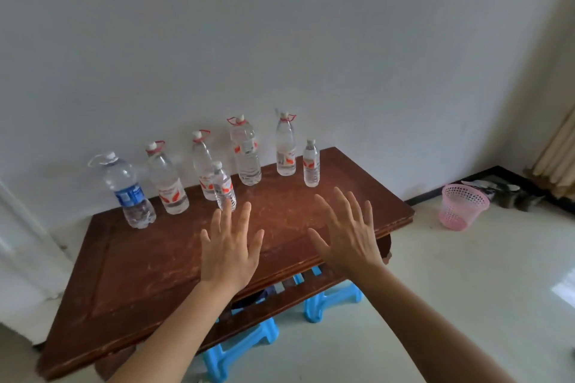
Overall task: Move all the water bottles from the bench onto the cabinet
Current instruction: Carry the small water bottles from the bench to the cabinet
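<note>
Site: brown wooden worktop against a white wall; whether it is the task's bench or the cabinet cannot be told from this view.
Task items: seven water bottles, all upright, long axes vertical, in a loose row along the far edge, running from 10 o'clock to 1 o'clock of the hands. The blue-label bottle is at the left end.
Left hand: open, fingers spread, palm down over the worktop, holding nothing.
Right hand: open, fingers spread, palm down, holding nothing.
Key relation: the nearest small bottle stands at 12 o'clock of the left hand, just beyond its fingertips. A second small bottle is at 11 o'clock of the right hand, further off.
Assessment: the left hand is the nearer; an upright side grasp would suit.
Surroundings: blue stools below, pink basket on the floor at 3 o'clock.
</note>
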Tool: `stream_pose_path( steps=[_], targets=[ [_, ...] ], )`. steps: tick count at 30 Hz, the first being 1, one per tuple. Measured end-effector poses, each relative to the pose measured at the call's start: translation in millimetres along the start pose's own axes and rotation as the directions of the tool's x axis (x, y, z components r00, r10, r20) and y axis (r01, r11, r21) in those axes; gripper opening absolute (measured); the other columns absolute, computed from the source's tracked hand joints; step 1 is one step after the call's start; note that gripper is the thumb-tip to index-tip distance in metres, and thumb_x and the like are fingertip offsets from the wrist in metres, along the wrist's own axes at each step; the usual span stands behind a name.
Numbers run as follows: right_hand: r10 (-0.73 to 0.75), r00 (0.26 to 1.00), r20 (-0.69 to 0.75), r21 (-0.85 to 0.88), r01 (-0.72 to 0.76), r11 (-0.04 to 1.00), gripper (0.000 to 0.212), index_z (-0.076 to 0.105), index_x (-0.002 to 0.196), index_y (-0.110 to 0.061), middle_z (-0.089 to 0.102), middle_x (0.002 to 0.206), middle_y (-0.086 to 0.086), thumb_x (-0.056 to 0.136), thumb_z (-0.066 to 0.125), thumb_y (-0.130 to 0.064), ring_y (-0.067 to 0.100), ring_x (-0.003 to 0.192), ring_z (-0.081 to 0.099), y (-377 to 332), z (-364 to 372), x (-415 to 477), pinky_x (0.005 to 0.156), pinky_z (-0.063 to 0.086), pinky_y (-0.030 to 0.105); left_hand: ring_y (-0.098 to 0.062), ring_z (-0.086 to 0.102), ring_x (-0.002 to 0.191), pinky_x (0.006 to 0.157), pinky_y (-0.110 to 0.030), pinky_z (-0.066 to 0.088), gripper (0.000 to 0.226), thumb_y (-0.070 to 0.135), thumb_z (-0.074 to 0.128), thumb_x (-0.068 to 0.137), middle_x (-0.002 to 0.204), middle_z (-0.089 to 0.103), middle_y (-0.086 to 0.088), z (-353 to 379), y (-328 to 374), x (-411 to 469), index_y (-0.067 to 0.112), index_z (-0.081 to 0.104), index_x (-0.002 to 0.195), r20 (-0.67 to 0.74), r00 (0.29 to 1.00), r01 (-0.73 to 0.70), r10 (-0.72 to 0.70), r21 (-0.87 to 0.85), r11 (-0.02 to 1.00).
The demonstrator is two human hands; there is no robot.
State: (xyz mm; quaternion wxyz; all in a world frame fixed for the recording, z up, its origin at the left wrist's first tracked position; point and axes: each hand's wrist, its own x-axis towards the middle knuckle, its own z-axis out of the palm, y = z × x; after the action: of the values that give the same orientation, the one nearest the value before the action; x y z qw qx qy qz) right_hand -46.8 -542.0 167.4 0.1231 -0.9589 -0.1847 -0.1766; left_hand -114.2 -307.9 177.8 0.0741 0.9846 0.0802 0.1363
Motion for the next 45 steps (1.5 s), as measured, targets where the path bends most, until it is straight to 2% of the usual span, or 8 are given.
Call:
stream_pose_path(
  steps=[8, 15, 21, 25, 30, 35, 41, 45],
  targets=[
    [-0.018, 0.994, 0.105, 0.029, 0.015, 0.999, 0.076, 0.017, 0.158, -0.037, 0.019, 0.166, 0.015, 0.094, 0.046, -0.063, 0.042, 0.151, 0.023, 43, 100, 116, 0.116, 0.018, 0.069, -0.037, 0.023, 0.149, 0.106, -0.065, 0.038, 0.074, 0.066, 0.013, 0.094, 0.166, 0.011, -0.014, 87, -10, 120, 0.027, 0.020, 0.158, 0.062, 0.996, 0.068, -0.069, 0.020, 0.998],
    [-0.048, 0.965, 0.259, 0.170, 0.004, 0.985, 0.084, 0.004, 0.159, -0.038, 0.001, 0.167, 0.014, 0.093, 0.049, -0.064, 0.038, 0.154, 0.009, 98, 198, 245, 0.119, 0.022, 0.065, -0.040, 0.023, 0.147, 0.103, -0.063, 0.042, 0.073, 0.062, 0.026, 0.095, 0.166, 0.004, -0.015, 170, -27, 214, 0.025, 0.017, 0.158, 0.179, 0.930, 0.312, -0.320, 0.073, 0.947],
    [-0.030, 0.957, 0.288, 0.304, -0.062, 0.951, 0.098, -0.004, 0.159, -0.042, -0.013, 0.167, 0.014, 0.089, 0.064, -0.058, 0.043, 0.153, 0.009, 124, 255, 333, 0.113, 0.036, 0.064, -0.041, 0.021, 0.148, 0.108, -0.058, 0.041, 0.083, 0.060, 0.041, 0.096, 0.166, -0.004, -0.017, 194, -34, 270, 0.027, -0.002, 0.159, 0.110, 0.872, 0.481, -0.476, -0.022, 0.876],
    [0.084, 0.948, 0.308, 0.418, -0.214, 0.883, 0.112, -0.012, 0.158, -0.041, -0.021, 0.164, 0.020, 0.085, 0.073, -0.051, 0.047, 0.152, 0.003, 125, 282, 362, 0.115, 0.033, 0.061, -0.044, 0.018, 0.148, 0.108, -0.055, 0.037, 0.102, 0.053, 0.063, 0.090, 0.164, -0.003, -0.021, 198, -48, 298, 0.029, -0.011, 0.157, 0.050, 0.734, 0.665, -0.677, -0.255, 0.702],
    [0.151, 0.962, 0.229, 0.491, -0.249, 0.835, 0.122, -0.021, 0.154, -0.038, -0.017, 0.165, 0.016, 0.084, 0.079, -0.035, 0.044, 0.153, 0.005, 120, 300, 366, 0.112, 0.038, 0.061, -0.036, 0.013, 0.151, 0.116, -0.052, 0.025, 0.124, 0.041, 0.082, 0.078, 0.165, 0.002, -0.019, 212, -74, 320, 0.026, -0.013, 0.157, 0.116, 0.420, 0.794, -0.900, -0.528, 0.302],
    [0.404, 0.867, 0.292, 0.592, -0.495, 0.636, 0.131, -0.022, 0.155, -0.036, 0.000, 0.166, 0.009, 0.078, 0.085, -0.032, 0.033, 0.151, 0.024, 121, 310, 376, 0.111, 0.041, 0.055, -0.035, 0.039, 0.142, 0.113, -0.051, 0.034, 0.135, 0.045, 0.088, 0.069, 0.162, 0.024, -0.014, 239, -100, 330, 0.035, -0.015, 0.155, 0.224, 0.290, 0.804, -0.931, -0.584, 0.110],
    [0.503, 0.793, 0.345, 0.656, -0.586, 0.474, 0.128, -0.017, 0.158, -0.027, 0.017, 0.164, 0.009, 0.079, 0.085, -0.019, 0.021, 0.148, 0.030, 132, 330, 382, 0.099, 0.036, 0.034, -0.020, 0.055, 0.125, 0.104, -0.036, 0.043, 0.098, 0.035, 0.089, 0.070, 0.137, 0.055, 0.005, 266, -119, 349, 0.032, 0.031, 0.149, 0.203, 0.344, 0.678, -0.916, -0.729, 0.093],
    [0.456, 0.828, 0.326, 0.671, -0.542, 0.506, 0.104, 0.002, 0.156, -0.027, 0.023, 0.162, 0.005, 0.086, 0.078, -0.016, 0.027, 0.143, 0.037, 136, 341, 381, 0.104, 0.044, 0.045, -0.017, 0.060, 0.110, 0.095, -0.027, 0.041, 0.081, 0.033, 0.088, 0.072, 0.126, 0.061, 0.004, 270, -115, 358, 0.025, 0.043, 0.139, 0.141, 0.349, 0.696, -0.926, -0.701, 0.155]
  ],
)
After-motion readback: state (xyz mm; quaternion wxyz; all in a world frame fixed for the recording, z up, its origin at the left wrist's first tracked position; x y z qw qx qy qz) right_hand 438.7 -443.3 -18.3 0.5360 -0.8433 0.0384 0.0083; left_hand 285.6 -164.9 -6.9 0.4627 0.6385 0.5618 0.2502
